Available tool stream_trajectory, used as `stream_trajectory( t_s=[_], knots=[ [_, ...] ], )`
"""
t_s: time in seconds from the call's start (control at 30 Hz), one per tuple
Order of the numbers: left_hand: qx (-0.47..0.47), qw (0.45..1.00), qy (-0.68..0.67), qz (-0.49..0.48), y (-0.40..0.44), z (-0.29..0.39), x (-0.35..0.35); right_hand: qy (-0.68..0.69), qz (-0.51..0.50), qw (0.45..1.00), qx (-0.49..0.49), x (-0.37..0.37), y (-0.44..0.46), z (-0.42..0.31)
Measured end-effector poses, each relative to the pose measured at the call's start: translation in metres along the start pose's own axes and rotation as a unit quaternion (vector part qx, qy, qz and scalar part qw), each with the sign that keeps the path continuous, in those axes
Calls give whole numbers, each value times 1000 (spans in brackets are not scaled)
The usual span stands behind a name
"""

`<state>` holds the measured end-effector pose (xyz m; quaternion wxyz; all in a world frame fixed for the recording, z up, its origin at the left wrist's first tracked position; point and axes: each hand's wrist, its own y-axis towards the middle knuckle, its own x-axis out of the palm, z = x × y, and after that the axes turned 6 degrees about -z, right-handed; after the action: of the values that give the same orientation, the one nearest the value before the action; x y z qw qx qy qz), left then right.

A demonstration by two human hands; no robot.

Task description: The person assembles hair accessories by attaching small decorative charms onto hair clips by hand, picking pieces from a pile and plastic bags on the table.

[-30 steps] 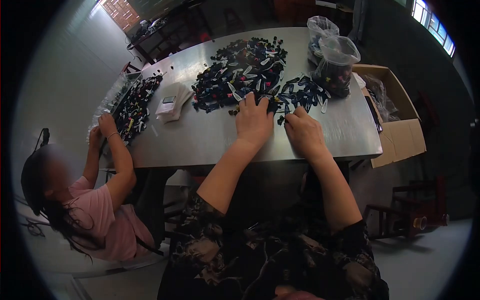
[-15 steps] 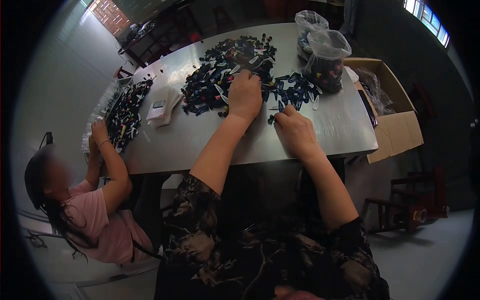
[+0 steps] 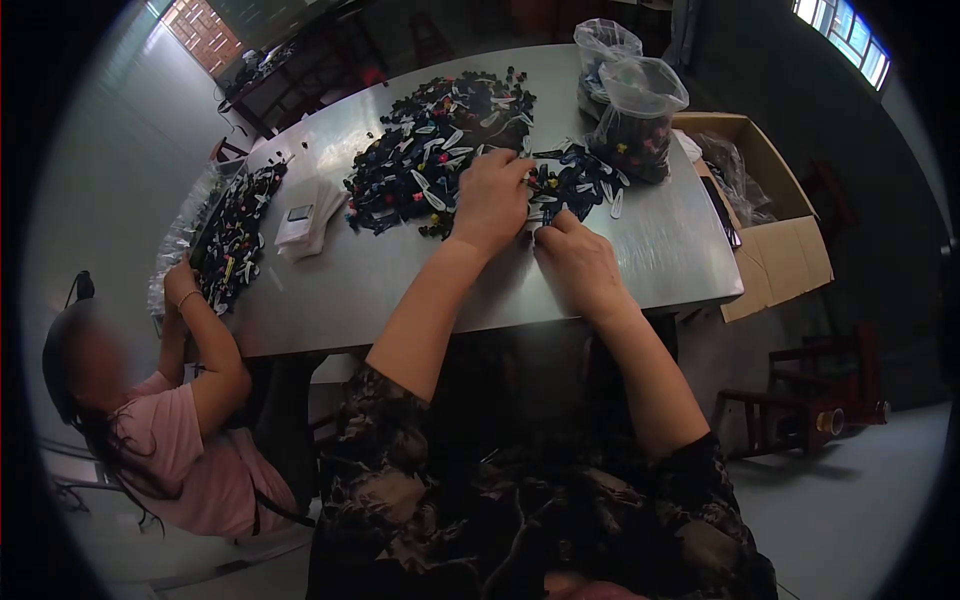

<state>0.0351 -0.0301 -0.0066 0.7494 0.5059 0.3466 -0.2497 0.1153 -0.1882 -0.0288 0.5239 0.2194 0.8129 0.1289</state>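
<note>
My left hand [image 3: 492,203] is at the right edge of a big heap of hair clips [image 3: 420,165], dark, white and coloured ones mixed. Its fingers are bent together over the clips, and whatever they hold is hidden. Close to its right, my right hand [image 3: 583,262] is closed in a pinch at the near side of a smaller pile of dark snap hair clips [image 3: 580,178]. The thing between its thumb and finger is too small to make out. A white snap clip [image 3: 616,205] lies at that pile's right side.
The metal table [image 3: 380,300] also carries a stack of white packets [image 3: 300,220] and plastic bags of clips [image 3: 640,125]. An open cardboard box [image 3: 780,265] stands off the right edge. At left, a person in a pink shirt [image 3: 160,430] works beside another clip pile [image 3: 235,235].
My left hand has come down from the middle of the heap toward the smaller pile, nearer my right hand. My right hand stays pinched near the same spot. The view has shifted slightly.
</note>
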Motion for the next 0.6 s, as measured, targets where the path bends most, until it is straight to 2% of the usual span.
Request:
stream_trajectory(
  t_s=[0.03,0.07,0.13,0.17,0.27,0.33,0.43,0.6],
  knots=[
    [-48,998,0,-38,-9,-4,-10,6,3,1000,-2,-1,-1,0],
    [-47,998,0,-37,-22,-1,-17,5,4,1000,-2,0,-1,0],
    [-114,988,66,-85,-50,6,-27,26,16,1000,7,1,0,0],
    [-112,988,65,-83,-61,8,-29,24,17,1000,7,0,-1,-1],
    [-117,961,113,-222,-71,9,-30,50,61,997,27,-6,0,-3],
    [-126,960,110,-225,-62,-2,-26,133,140,981,31,-6,3,3],
    [-135,958,139,-213,-49,-19,-19,144,231,962,16,-42,26,19],
    [-110,968,173,-143,-43,-29,-7,-5,358,934,-7,-136,96,56]
  ],
)
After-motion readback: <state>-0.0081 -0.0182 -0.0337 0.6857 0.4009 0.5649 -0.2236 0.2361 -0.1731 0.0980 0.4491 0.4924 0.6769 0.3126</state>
